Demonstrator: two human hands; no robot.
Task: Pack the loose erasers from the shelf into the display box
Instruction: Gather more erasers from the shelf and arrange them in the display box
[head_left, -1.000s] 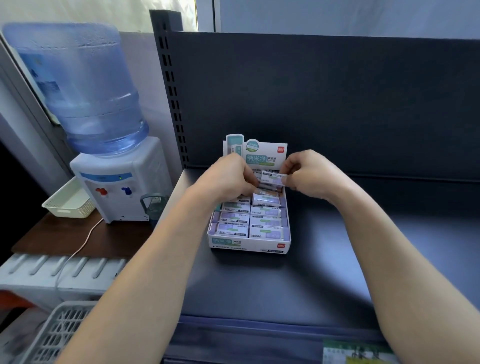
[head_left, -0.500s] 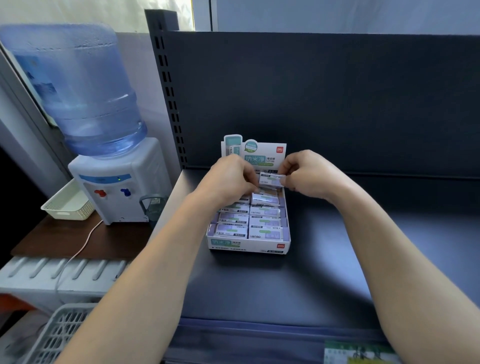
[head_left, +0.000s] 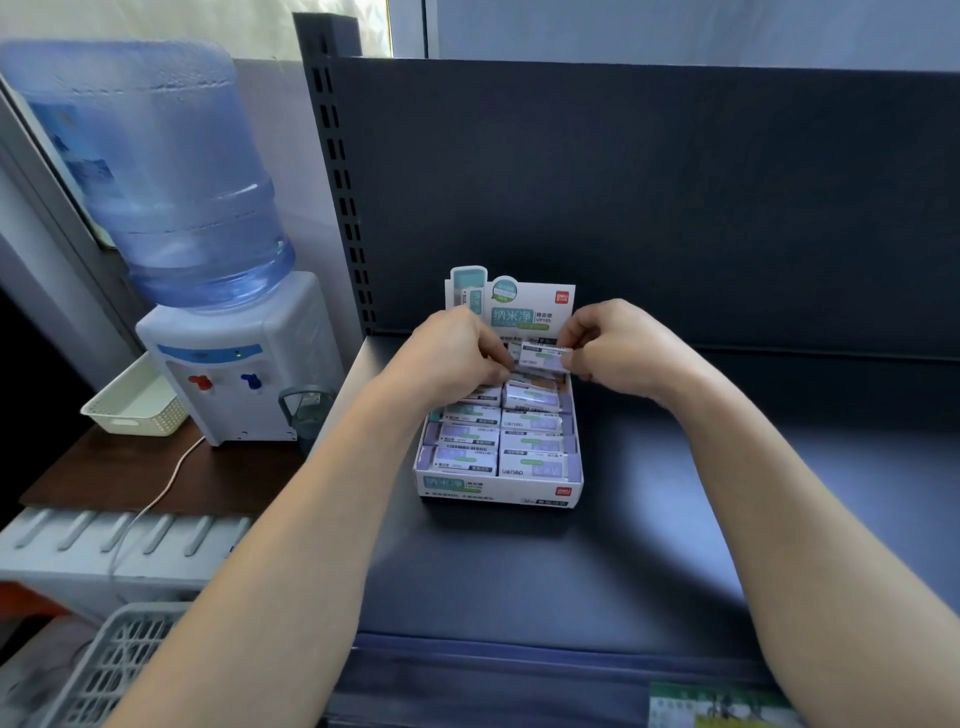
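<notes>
White wrapped eraser (head_left: 540, 358) level above display box (head_left: 498, 488) rear; box on shelf (head_left: 649, 545), two eraser rows

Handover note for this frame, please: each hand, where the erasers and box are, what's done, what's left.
Left hand and right hand: both pinch one eraser, held flat over the back of the display box.
Box: on the dark shelf, header card up.
Done: packed erasers fill the front rows in two columns.
Left: seat the held eraser at the back right, which looks not yet full. No other loose eraser shows.
</notes>
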